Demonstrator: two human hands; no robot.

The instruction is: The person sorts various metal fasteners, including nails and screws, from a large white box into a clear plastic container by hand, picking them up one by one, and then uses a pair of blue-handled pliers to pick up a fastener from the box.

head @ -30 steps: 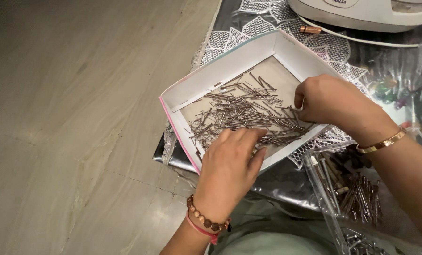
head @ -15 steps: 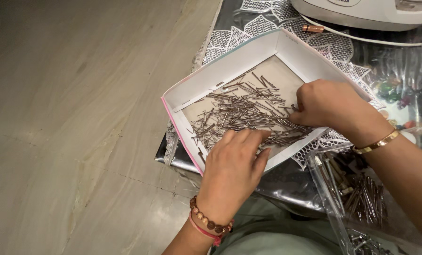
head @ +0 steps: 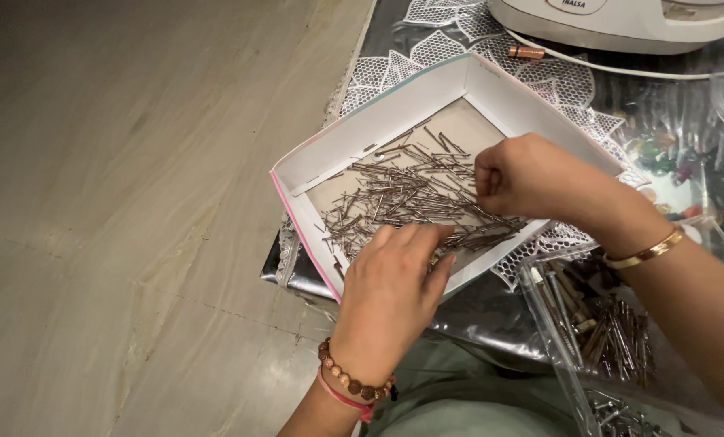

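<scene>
Your right hand (head: 532, 174) is now sitting further left over the nails (head: 410, 194) than half a second ago, fingers curled nearly closed; whether they are pinching a nail you cannot tell. Your left hand (head: 394, 287) is staying at the near wall of the white box (head: 362, 133), fingers loosely bent, resting on the heap, gripping nothing visible. The nails are lying inside the box on the surface (head: 491, 311). Judgement: sorting is continuing.

Table (head: 491, 316) (plastic-covered) bears box (head: 394, 113), appliance (head: 621, 24).
</scene>
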